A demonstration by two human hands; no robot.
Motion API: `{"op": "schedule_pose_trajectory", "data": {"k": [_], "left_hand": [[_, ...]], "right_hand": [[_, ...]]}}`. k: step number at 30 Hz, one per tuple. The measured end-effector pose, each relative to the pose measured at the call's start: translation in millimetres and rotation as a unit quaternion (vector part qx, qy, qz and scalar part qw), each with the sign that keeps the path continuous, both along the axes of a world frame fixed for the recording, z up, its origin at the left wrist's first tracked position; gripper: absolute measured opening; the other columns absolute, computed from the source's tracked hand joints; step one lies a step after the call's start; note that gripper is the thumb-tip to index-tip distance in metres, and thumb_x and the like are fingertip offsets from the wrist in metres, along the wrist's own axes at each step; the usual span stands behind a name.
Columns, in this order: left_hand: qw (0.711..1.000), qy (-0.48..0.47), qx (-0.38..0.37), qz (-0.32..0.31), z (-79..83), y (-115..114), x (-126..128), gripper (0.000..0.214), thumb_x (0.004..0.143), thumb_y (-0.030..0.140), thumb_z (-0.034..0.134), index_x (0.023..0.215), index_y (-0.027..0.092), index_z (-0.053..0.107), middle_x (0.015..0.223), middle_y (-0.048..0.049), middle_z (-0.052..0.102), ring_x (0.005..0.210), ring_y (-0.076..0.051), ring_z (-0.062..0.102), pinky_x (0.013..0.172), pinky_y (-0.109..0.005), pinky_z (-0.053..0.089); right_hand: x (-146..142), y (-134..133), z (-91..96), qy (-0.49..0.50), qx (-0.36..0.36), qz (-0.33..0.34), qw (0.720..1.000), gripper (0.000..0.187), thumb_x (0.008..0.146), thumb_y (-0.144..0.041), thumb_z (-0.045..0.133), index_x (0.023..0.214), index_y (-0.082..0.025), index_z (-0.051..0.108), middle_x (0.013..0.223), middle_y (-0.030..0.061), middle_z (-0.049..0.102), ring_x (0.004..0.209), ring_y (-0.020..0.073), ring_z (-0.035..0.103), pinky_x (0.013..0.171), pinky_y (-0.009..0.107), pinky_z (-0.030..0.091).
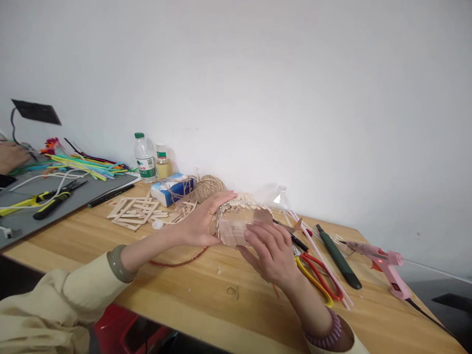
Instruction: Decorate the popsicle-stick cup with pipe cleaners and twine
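Note:
Above the middle of the table I hold a small handmade craft piece (236,232). Pale wooden bits overlap along its top like shingles, and a silvery tinsel strip runs along its edge. Its near side looks flat and pinkish-beige. My left hand (202,219) grips its left end, thumb and fingers around it. The fingers of my right hand (271,250) are bent against its right front, with the thumb underneath. A brown patch (263,216) shows above the right fingers; I cannot tell what it is. The far side of the piece is hidden.
Right: scissors (324,280), pale pink straws (341,290), a dark green tool (339,258) and a pink glue gun (385,265). Left: wooden sticks (134,212), twine (211,188), a tissue pack (171,189), bottles (145,160) and pliers (55,199). Another person's hand (13,156) is far left.

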State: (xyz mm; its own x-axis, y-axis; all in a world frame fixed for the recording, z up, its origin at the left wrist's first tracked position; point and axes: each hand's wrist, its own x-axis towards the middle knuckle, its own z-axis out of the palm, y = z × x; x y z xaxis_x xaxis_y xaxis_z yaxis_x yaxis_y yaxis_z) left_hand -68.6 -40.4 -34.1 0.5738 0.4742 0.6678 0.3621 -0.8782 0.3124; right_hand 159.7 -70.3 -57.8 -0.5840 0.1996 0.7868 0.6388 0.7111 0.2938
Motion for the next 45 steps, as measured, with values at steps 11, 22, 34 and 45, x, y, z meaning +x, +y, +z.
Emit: {"op": "schedule_pose_trajectory", "data": {"k": [11,22,34,45], "left_hand": [[0.997,-0.056,-0.044,0.042,-8.7,6,2,0.097,0.062,0.040,0.076,0.138,0.028,0.017,0.138,-0.0137,0.033,0.129,-0.031,0.033,0.108,-0.050,0.027],[0.917,-0.206,-0.337,-0.054,-25.7,7,21,0.112,0.055,0.050,0.077,0.142,0.026,0.010,0.146,-0.0153,0.028,0.132,-0.030,0.033,0.105,-0.046,0.034],[0.922,-0.198,-0.330,0.044,-25.1,-22,37,0.058,0.085,0.044,0.049,0.137,0.024,0.034,0.147,-0.0077,0.029,0.136,-0.026,0.025,0.114,-0.043,0.018],[0.932,-0.265,-0.242,0.054,-35.2,-30,53,0.092,0.066,0.051,0.070,0.141,0.025,0.024,0.147,-0.0128,0.028,0.135,-0.034,0.025,0.110,-0.049,0.024]], "right_hand": [[-12,-2,1.3,0.149,-0.285,0.065,0.945,0.019,0.088,-0.020,0.044,0.091,-0.023,0.063,0.089,0.0059,0.071,0.083,0.0197,0.065,0.082,0.039,0.048],[-3,4,8.8,0.384,-0.534,0.161,0.736,0.034,0.081,-0.048,0.054,0.103,-0.023,0.061,0.093,0.0054,0.070,0.092,0.0232,0.064,0.078,0.035,0.052],[-28,-7,3.2,0.482,-0.674,0.266,0.492,0.063,0.072,-0.070,0.050,0.109,-0.020,0.061,0.102,0.0102,0.070,0.099,0.0275,0.063,0.087,0.043,0.049],[-31,-5,2.5,0.574,-0.663,0.394,0.275,0.044,0.078,-0.052,0.056,0.105,-0.019,0.066,0.105,0.0066,0.070,0.106,0.0257,0.059,0.095,0.041,0.041]]}}
